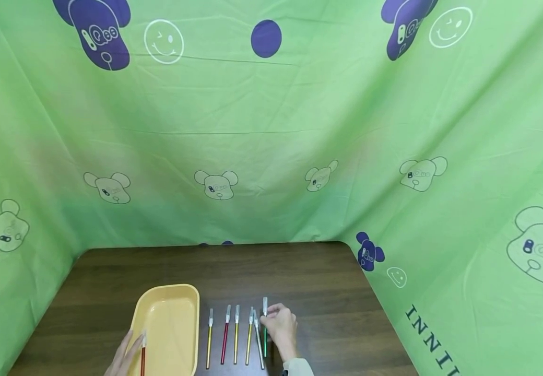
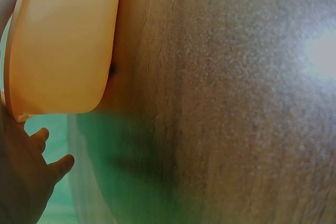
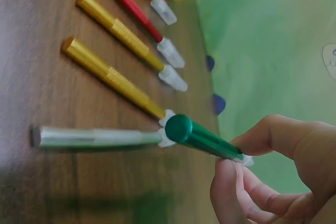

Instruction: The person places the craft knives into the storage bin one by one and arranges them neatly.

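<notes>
My right hand (image 1: pixel 282 329) pinches a green craft knife (image 3: pixel 207 141) near its clear cap, the butt pointing toward the right wrist camera. Beside it a silver craft knife (image 3: pixel 100 137) lies slanted on the table, its cap close to that of a gold craft knife (image 3: pixel 113 77). Another gold one (image 3: pixel 126 38) and a red craft knife (image 3: pixel 128 6) lie further left, with one more gold knife (image 1: pixel 209 339) nearest the tray. My left hand (image 1: pixel 123 357) grips the left rim of the yellow tray (image 1: pixel 191 313). An orange-red craft knife (image 1: pixel 143 360) shows in the tray by its fingertips.
The dark wooden table (image 1: pixel 337 292) carries everything. A green printed curtain (image 1: pixel 271 104) hangs behind it and at both sides, with cartoon bears on it.
</notes>
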Available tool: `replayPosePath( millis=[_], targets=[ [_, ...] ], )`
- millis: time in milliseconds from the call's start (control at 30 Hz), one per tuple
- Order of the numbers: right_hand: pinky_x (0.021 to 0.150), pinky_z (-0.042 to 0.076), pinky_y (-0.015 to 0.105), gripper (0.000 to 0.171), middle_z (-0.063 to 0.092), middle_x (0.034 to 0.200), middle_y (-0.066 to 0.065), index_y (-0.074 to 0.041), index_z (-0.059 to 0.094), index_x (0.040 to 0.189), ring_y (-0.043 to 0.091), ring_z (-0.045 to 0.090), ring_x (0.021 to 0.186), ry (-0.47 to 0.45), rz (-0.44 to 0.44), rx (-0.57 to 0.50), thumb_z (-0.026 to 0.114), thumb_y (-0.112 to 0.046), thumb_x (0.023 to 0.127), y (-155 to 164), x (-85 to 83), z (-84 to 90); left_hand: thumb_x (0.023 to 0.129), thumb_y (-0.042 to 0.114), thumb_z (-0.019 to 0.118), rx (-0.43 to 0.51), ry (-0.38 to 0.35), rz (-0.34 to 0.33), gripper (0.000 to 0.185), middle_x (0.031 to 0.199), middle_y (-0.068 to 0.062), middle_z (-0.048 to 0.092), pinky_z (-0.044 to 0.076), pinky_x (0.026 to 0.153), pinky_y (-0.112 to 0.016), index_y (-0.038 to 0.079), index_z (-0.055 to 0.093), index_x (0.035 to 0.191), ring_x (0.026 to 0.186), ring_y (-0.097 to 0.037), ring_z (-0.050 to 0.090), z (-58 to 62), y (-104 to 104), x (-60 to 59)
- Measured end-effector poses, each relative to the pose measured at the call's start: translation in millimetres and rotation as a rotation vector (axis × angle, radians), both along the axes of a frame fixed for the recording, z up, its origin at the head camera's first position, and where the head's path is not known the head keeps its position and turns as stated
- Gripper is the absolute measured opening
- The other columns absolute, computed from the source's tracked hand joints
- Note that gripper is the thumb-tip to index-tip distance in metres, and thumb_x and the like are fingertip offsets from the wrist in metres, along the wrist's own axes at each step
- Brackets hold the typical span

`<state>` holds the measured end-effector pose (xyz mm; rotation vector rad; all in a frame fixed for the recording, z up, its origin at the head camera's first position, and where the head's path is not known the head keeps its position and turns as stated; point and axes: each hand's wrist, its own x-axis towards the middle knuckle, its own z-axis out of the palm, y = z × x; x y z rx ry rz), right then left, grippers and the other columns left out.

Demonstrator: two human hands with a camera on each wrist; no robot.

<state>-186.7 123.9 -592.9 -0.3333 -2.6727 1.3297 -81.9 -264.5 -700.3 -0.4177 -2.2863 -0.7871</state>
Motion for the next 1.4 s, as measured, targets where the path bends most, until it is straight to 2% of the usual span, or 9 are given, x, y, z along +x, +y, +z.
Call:
replayPosePath(
  millis=[200, 433, 667, 867, 1033, 1133, 1233, 1300, 1400],
  targets=[
    [0.069, 0.054, 0.041, 0.019, 0.073, 0.076, 0.0, -0.007, 0.073, 0.09, 0.018, 0.065, 0.068, 0.013, 0.024, 0.025, 0.083, -0.006, 0.073, -4.7, -2.8, 6.4, 0.065, 0.039, 0.094, -0.005, -0.012, 0.001, 0.098, 0.172, 0.004, 0.029, 0.051, 0.063, -0.022, 0.008, 0.056, 0.151, 0.091, -0.04, 0.069, -0.5, 0.8, 0.7],
    [0.063, 0.055, 0.036, 0.018, 0.074, 0.077, 0.002, -0.006, 0.074, 0.091, 0.014, 0.065, 0.061, 0.008, 0.074, -0.013, 0.082, -0.006, 0.075, -11.7, -2.0, 12.5, 0.066, 0.037, 0.093, -0.016, -0.004, 0.017, 0.095, 0.171, 0.005, 0.03, 0.052, 0.064, -0.022, 0.008, 0.058, 0.149, 0.093, -0.04, 0.07, 0.8, 1.6, 1.5],
    [0.057, 0.055, 0.031, 0.019, 0.075, 0.078, 0.005, -0.005, 0.073, 0.092, 0.014, 0.066, 0.054, -0.004, 0.105, -0.075, 0.081, -0.003, 0.075, -23.8, 1.7, 18.0, 0.067, 0.043, 0.092, 0.001, 0.031, 0.01, 0.093, 0.169, -0.003, 0.038, 0.053, 0.068, -0.02, 0.006, 0.06, 0.146, 0.11, -0.012, 0.065, 0.5, 1.2, 0.8],
    [0.054, 0.055, 0.028, 0.018, 0.073, 0.075, 0.001, -0.005, 0.073, 0.09, 0.014, 0.067, 0.052, 0.018, 0.125, -0.104, 0.079, -0.002, 0.074, -35.3, 4.5, 23.6, 0.069, 0.043, 0.091, 0.025, 0.038, -0.011, 0.091, 0.168, -0.004, 0.039, 0.05, 0.064, -0.019, 0.006, 0.061, 0.146, 0.117, -0.004, 0.06, -0.5, 2.0, -0.4],
    [0.052, 0.056, 0.027, 0.017, 0.072, 0.075, 0.002, -0.002, 0.072, 0.091, 0.02, 0.069, 0.054, -0.005, 0.151, -0.158, 0.078, 0.001, 0.075, -42.8, 6.2, 26.5, 0.071, 0.042, 0.09, 0.03, 0.049, -0.022, 0.089, 0.169, -0.005, 0.037, 0.052, 0.068, -0.019, 0.004, 0.06, 0.146, 0.135, 0.012, 0.036, -3.7, 2.2, -0.6],
    [0.052, 0.056, 0.027, 0.018, 0.073, 0.076, 0.004, -0.001, 0.071, 0.092, 0.023, 0.07, 0.056, -0.011, 0.161, -0.172, 0.079, 0.001, 0.076, -46.0, 6.5, 27.7, 0.069, 0.041, 0.091, 0.014, 0.038, -0.005, 0.091, 0.169, -0.003, 0.036, 0.052, 0.067, -0.019, 0.005, 0.06, 0.146, 0.126, 0.002, 0.053, -3.8, 2.1, 0.2],
    [0.051, 0.056, 0.026, 0.017, 0.074, 0.076, 0.006, -0.001, 0.071, 0.091, 0.024, 0.071, 0.056, -0.011, 0.169, -0.17, 0.079, 0.001, 0.076, -48.5, 6.3, 28.3, 0.066, 0.039, 0.093, -0.003, 0.014, 0.011, 0.094, 0.171, 0.001, 0.032, 0.052, 0.065, -0.019, 0.006, 0.059, 0.148, 0.104, -0.025, 0.07, -2.2, 1.9, 1.1],
    [0.052, 0.056, 0.027, 0.017, 0.074, 0.077, 0.006, -0.002, 0.071, 0.091, 0.024, 0.071, 0.056, -0.008, 0.18, -0.176, 0.078, 0.001, 0.076, -50.3, 6.7, 29.7, 0.064, 0.037, 0.093, -0.01, 0.0, 0.016, 0.097, 0.172, 0.003, 0.03, 0.051, 0.064, -0.019, 0.007, 0.058, 0.149, 0.093, -0.04, 0.07, -0.4, 2.2, 1.7],
    [0.054, 0.058, 0.029, 0.018, 0.073, 0.077, 0.007, 0.0, 0.07, 0.091, 0.027, 0.071, 0.058, -0.014, 0.199, -0.21, 0.077, 0.003, 0.075, -53.7, 8.0, 31.2, 0.063, 0.036, 0.094, -0.006, -0.008, 0.016, 0.098, 0.172, 0.002, 0.031, 0.051, 0.066, -0.019, 0.007, 0.057, 0.149, 0.09, -0.044, 0.07, 0.8, 2.9, 2.2]
  ],
)
